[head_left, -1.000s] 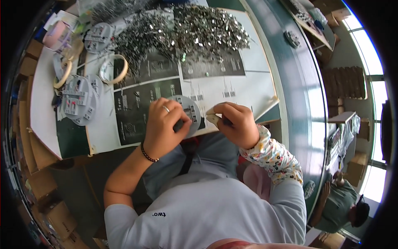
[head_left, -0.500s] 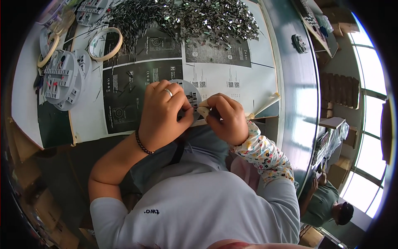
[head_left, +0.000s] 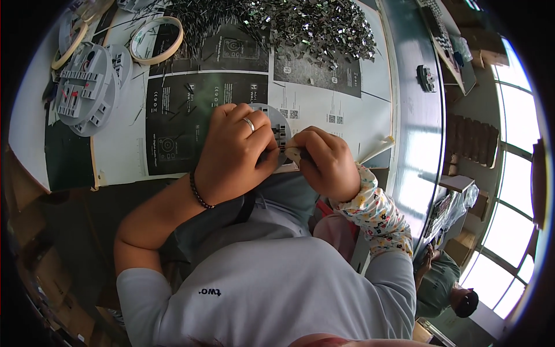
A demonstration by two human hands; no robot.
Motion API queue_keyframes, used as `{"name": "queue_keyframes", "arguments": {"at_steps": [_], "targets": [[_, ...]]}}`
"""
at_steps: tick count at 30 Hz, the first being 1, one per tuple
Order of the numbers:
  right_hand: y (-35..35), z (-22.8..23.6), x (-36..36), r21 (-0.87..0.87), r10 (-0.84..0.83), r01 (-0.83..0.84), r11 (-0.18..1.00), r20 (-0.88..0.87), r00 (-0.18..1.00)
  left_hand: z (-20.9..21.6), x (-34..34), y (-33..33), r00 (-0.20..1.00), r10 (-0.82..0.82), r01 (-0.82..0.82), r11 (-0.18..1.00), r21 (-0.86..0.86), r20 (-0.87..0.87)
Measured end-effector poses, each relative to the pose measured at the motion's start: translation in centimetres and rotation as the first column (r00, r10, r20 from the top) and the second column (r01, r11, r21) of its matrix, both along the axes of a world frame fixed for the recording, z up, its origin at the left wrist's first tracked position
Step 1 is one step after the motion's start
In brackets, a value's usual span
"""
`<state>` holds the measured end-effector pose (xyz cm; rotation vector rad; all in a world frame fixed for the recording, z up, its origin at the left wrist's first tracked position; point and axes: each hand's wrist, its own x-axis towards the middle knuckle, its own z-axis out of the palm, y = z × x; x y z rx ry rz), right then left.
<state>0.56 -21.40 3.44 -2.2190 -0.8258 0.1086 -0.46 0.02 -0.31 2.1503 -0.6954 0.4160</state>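
A round grey plastic disc (head_left: 281, 122) with slotted black-and-white parts on it lies at the near edge of the table, partly covered by my hands. My left hand (head_left: 237, 147), with a ring and a beaded bracelet, curls over the disc's left side. Its thumb and fingertips are closed at the slots, and what they pinch is hidden. My right hand (head_left: 330, 162) is closed at the disc's right edge, with a pale wrapping round a fingertip. Whatever it grips is too small to name.
Heaps of small shiny dark pieces (head_left: 315, 34) and thin black strips (head_left: 199, 26) cover the far table. At left are stacked grey discs (head_left: 87, 87) and a tape roll (head_left: 178, 43). A rolled sheet (head_left: 378, 149) lies right. Another person (head_left: 442, 283) sits far right.
The view has shifted a little, so the table and hands appear displaced. Both hands stay closed at the disc, with only slight finger movement.
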Motion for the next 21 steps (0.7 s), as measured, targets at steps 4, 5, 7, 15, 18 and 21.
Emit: {"name": "queue_keyframes", "arguments": {"at_steps": [4, 5, 7, 15, 18, 21], "targets": [[-0.1, 0.7, 0.8, -0.212, 0.156, -0.145, 0.966, 0.037, 0.987, 0.1, 0.1, 0.1, 1.0, -0.024, 0.024, 1.0, -0.003, -0.014], [-0.1, 0.8, 0.9, -0.21, 0.169, -0.154, 0.965, 0.052, 0.984, 0.1, 0.1, 0.1, 0.999, -0.03, 0.03, 1.0, -0.001, -0.017], [0.1, 0.8, 0.9, -0.204, 0.19, -0.171, 0.964, 0.077, 0.979, 0.2, 0.1, 0.1, 0.999, -0.032, 0.031, 1.0, -0.002, -0.019], [0.4, 1.3, 0.4, -0.278, 0.146, -0.137, 0.951, 0.009, 0.989, 0.0, 0.0, 0.1, 0.998, -0.045, 0.044, 0.998, -0.038, -0.034], [0.6, 1.3, 0.4, -0.296, 0.153, -0.135, 0.946, 0.039, 0.987, -0.2, -0.1, 0.1, 0.998, -0.03, 0.029, 0.999, -0.023, -0.051], [1.0, 1.1, 0.2, -0.312, 0.155, -0.122, 0.942, 0.084, 0.984, 0.1, -0.1, 0.1, 0.999, -0.026, 0.025, 0.999, -0.022, -0.02]]}}
